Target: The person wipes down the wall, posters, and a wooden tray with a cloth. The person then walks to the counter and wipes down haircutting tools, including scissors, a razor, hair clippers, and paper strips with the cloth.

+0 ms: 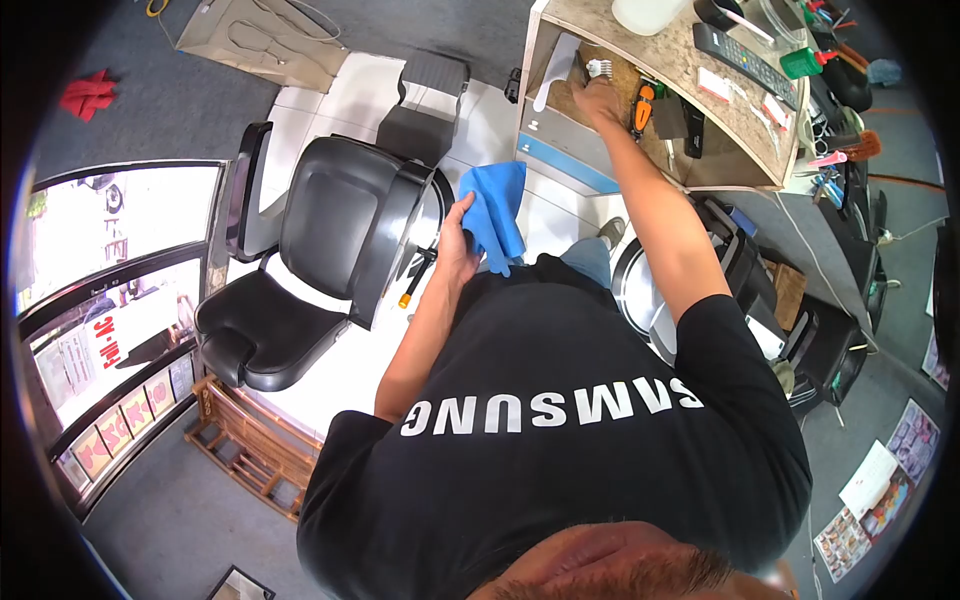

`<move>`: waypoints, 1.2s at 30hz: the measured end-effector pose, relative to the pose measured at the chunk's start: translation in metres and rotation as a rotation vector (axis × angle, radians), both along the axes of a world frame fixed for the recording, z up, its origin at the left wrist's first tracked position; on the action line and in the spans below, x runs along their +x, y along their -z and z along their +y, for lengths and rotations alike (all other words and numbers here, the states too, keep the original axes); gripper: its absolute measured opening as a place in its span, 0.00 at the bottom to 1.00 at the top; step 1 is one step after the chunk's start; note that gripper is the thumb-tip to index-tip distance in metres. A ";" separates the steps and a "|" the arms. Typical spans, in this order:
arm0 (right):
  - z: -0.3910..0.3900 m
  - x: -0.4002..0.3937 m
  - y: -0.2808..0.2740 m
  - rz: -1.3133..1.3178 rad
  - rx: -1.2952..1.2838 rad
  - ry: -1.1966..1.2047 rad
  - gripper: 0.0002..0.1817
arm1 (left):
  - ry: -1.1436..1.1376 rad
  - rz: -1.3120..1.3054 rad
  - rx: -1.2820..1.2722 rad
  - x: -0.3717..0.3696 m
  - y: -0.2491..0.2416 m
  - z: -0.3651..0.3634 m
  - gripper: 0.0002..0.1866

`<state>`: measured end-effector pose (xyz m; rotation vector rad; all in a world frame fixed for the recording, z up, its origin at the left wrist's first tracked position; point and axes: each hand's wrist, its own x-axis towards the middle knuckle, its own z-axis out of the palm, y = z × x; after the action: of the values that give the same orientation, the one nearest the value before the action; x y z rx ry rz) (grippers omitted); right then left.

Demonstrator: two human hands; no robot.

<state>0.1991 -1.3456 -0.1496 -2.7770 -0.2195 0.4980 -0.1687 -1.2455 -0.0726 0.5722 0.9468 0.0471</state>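
Observation:
My left hand (459, 241) is closed around a blue cloth (495, 205), which hangs in front of my body. My right hand (597, 100) reaches into the open compartment of a wooden cabinet (560, 22). Its fingers are bent at a small dark piece (579, 68); I cannot make out what that is. Just beyond the fingertips sits a white clipper guard comb (599, 68). An orange-and-black hair clipper (642, 106) lies right of this hand, with a black item (693, 128) further right. A long white flat piece (556, 72) is at the compartment's left side.
A black barber chair (335, 215) stands to my left, with its footrest (425, 95) behind. On the cabinet top are a remote control (745, 65) and a green bottle (803, 63). A bamboo bench (250, 440) is at lower left. A red cloth (88, 95) lies far left.

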 end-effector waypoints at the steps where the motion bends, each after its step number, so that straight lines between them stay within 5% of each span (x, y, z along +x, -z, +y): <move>1: -0.007 0.002 0.013 -0.028 0.018 -0.048 0.35 | 0.008 -0.011 -0.001 0.003 -0.002 0.001 0.30; 5: -0.034 -0.023 0.025 -0.211 0.343 -0.059 0.22 | 0.022 -0.059 0.014 0.013 -0.010 0.004 0.29; 10: -0.077 -0.115 -0.031 0.172 1.000 0.093 0.10 | 0.022 -0.095 -0.051 0.016 -0.011 0.007 0.23; 15: -0.105 -0.194 -0.092 0.601 1.187 -0.095 0.09 | -0.076 -0.154 -0.118 0.017 0.002 0.003 0.23; 21: -0.104 -0.223 -0.124 0.932 1.033 -0.306 0.12 | -0.033 -0.397 -0.284 0.028 -0.026 -0.005 0.29; 26: -0.094 -0.224 -0.114 0.755 0.890 -0.300 0.11 | 0.019 -0.328 -0.242 0.027 -0.019 -0.013 0.35; 29: -0.093 -0.225 -0.089 0.627 0.924 -0.370 0.10 | 0.244 -0.358 0.010 0.028 -0.030 -0.019 0.32; 30: -0.093 -0.224 -0.087 0.625 0.869 -0.381 0.09 | 0.184 -0.442 0.167 0.032 -0.038 -0.029 0.22; 36: -0.079 -0.243 -0.128 0.364 0.588 -0.476 0.09 | 0.098 -0.365 0.254 0.027 -0.009 -0.026 0.10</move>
<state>-0.0443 -1.4249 -0.0219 -2.0127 -0.8025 0.8739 -0.1415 -1.2713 -0.0635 0.8128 0.5595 0.1795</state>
